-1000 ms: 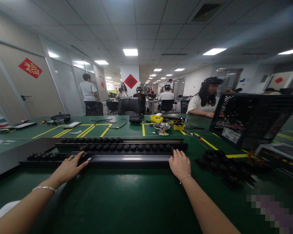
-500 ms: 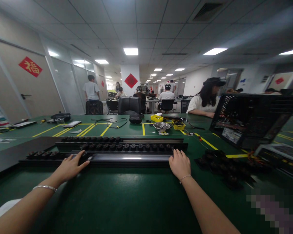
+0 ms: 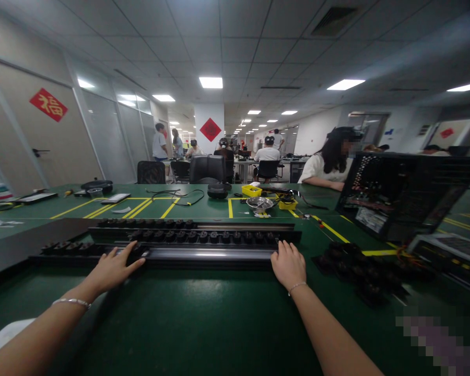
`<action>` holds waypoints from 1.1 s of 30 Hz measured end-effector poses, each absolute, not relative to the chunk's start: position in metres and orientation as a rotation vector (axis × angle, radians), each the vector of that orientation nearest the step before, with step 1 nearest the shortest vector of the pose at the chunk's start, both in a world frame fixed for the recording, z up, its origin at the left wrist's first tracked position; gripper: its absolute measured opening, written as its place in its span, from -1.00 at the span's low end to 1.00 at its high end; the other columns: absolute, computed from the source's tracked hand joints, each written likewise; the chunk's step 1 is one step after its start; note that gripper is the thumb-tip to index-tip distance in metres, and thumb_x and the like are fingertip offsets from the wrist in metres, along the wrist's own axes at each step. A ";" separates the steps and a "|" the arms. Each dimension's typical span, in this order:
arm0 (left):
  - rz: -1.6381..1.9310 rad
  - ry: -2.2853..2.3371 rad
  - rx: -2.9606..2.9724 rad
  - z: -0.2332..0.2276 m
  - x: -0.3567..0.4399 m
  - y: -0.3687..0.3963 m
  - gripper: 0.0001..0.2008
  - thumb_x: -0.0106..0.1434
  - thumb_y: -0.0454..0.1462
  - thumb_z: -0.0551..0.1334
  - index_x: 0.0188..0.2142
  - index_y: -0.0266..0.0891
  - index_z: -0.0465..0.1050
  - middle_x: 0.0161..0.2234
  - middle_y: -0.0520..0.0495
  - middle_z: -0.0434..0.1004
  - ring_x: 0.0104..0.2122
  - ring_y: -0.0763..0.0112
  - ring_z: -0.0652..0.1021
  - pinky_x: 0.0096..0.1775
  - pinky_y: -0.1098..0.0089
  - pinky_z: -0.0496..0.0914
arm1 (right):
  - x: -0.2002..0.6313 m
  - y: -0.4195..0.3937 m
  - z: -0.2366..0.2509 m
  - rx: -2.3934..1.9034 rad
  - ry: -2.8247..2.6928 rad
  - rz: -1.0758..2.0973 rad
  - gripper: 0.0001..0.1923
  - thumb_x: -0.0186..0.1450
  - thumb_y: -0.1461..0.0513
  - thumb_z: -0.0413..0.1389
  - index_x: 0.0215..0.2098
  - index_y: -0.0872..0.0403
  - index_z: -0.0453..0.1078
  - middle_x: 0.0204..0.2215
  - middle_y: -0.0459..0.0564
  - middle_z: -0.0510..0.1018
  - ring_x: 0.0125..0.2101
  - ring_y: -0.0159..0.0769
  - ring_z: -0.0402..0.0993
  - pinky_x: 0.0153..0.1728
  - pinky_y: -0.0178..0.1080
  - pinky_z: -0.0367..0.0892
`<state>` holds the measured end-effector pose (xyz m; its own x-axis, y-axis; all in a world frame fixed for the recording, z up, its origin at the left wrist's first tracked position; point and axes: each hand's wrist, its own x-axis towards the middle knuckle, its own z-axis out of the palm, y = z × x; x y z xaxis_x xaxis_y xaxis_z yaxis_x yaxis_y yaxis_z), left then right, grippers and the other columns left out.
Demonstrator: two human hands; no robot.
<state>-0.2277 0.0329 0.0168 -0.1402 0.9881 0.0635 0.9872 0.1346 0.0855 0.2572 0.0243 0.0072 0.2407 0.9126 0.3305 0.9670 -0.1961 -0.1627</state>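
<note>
Both hands, left hand (image 3: 115,267) and right hand (image 3: 288,263), press flat, released, on long black metal rail (image 3: 203,254) | step: steadying rail on green desk (image 3: 203,318) | next: firm grip needed

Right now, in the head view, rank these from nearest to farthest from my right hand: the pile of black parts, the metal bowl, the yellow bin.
From the right hand:
1. Pile of black parts, just to its right on the green mat.
2. Metal bowl, farther back, mid-table.
3. Yellow bin, just behind the bowl.
</note>
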 end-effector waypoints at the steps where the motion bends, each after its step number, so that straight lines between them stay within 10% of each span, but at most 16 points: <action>1: 0.166 2.360 2.058 0.017 -0.227 0.033 -0.16 0.12 0.17 -0.13 0.26 -0.28 -0.18 0.19 -0.27 0.15 0.21 -0.11 0.01 0.13 -0.08 -0.05 | 0.257 0.024 0.007 -2.186 -1.736 -0.230 -0.44 0.24 0.18 -0.22 0.16 0.22 0.16 0.15 0.06 0.23 0.15 -0.15 0.02 0.08 -0.14 -0.05; 33: 0.206 2.343 2.071 0.023 -0.197 0.026 -0.18 0.12 0.15 -0.10 0.25 -0.24 -0.15 0.18 -0.26 0.16 0.20 -0.12 0.04 0.09 -0.20 -0.04 | 0.256 0.024 0.008 -2.211 -1.731 -0.219 -0.44 0.24 0.19 -0.21 0.17 0.21 0.15 0.15 0.08 0.23 0.16 -0.16 0.01 0.10 -0.14 -0.06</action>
<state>-0.1973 0.0260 0.0226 -0.1266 0.9886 0.0811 0.9876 0.1180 0.1032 0.2558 0.0244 0.0084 0.2529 0.9148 0.3150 0.9644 -0.2122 -0.1580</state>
